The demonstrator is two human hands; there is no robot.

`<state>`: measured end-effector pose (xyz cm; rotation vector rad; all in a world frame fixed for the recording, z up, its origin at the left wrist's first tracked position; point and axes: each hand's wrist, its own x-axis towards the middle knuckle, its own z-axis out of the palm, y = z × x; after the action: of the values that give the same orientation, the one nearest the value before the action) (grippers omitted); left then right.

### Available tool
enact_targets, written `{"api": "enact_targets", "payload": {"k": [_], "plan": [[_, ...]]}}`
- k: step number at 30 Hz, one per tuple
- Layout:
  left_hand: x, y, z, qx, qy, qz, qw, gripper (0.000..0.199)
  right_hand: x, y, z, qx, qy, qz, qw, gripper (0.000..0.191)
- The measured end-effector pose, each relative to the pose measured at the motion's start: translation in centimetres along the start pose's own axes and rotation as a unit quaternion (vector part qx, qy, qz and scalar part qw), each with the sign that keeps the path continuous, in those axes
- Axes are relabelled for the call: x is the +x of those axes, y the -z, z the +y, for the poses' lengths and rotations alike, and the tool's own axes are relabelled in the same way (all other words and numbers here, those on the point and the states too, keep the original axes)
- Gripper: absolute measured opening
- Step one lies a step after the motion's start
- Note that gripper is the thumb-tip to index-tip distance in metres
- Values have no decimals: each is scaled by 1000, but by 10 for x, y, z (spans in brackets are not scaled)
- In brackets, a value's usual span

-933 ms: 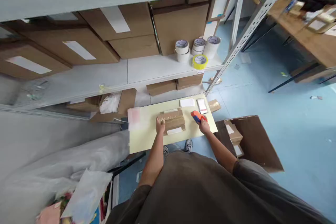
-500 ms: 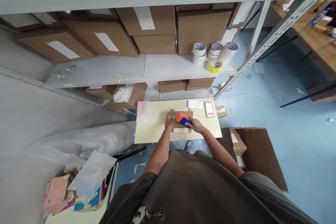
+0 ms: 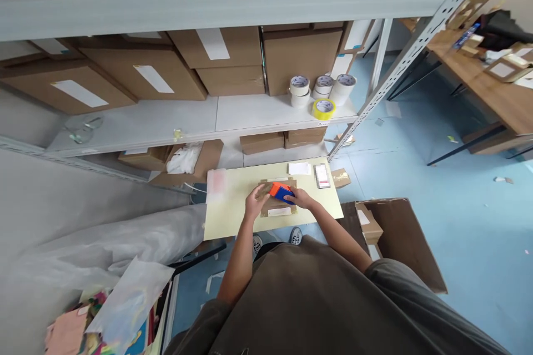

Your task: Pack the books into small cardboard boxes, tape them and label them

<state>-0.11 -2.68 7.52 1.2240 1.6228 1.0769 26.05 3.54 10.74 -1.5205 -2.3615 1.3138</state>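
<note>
A flat cardboard box (image 3: 270, 208) with white labels and tape on its edges lies on the pale yellow tabletop (image 3: 229, 216). My right hand (image 3: 300, 198) is closed around an orange and blue tape dispenser (image 3: 282, 192), which is over the middle of the box. At the box's left side, my left hand (image 3: 255, 201) has its fingers apart, near the dispenser's orange end. Beyond the box lie a stack of white labels (image 3: 299, 168) and, to its right, a small printed card (image 3: 322, 176).
Tape rolls (image 3: 323, 108) and large cartons stand on the grey shelf (image 3: 250, 116) ahead. An open carton (image 3: 408, 233) with small boxes is on the floor at right. Plastic-wrapped material (image 3: 125, 238) is at left. A wooden desk (image 3: 478, 77) stands far right.
The camera view has shifted, so the scene sits differently. My left hand has moved away from the box's left edge and its fingers have spread. The dispenser stays in my right hand.
</note>
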Motion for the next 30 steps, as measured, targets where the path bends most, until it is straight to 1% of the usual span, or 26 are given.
{"api": "enact_targets", "payload": {"k": [2, 3, 7, 9, 11, 15, 18, 22, 25, 30], "plan": [[6, -1, 6, -18, 10, 20, 1000, 37, 3, 2, 0, 6, 2, -1, 1000, 47], [9, -3, 9, -27, 14, 31, 999, 35, 3, 4, 1, 9, 6, -2, 1000, 47], [20, -9, 12, -68, 28, 85, 994, 35, 0, 10, 0, -3, 18, -10, 1000, 49], [23, -12, 9, -94, 47, 99, 990, 32, -2, 14, -2, -32, 13, -10, 999, 50], [25, -15, 3, -110, 85, 107, 985, 26, -1, 18, -4, -61, 8, -11, 998, 50], [27, -16, -10, -124, 156, 133, 971, 16, 7, 31, -10, -85, 26, -24, 996, 42], [27, -7, -19, -107, 174, 153, 967, 17, 8, 44, -9, -95, 27, -35, 995, 36], [28, 15, -32, -64, 193, 181, 962, 25, 5, 58, 1, -115, -15, -38, 993, 31], [29, 24, -40, -47, 221, 193, 955, 29, 6, 59, 5, -115, -38, -44, 992, 30], [35, 23, -52, -11, 280, 188, 942, 31, 22, 51, -6, -136, -49, -55, 988, 35]]}}
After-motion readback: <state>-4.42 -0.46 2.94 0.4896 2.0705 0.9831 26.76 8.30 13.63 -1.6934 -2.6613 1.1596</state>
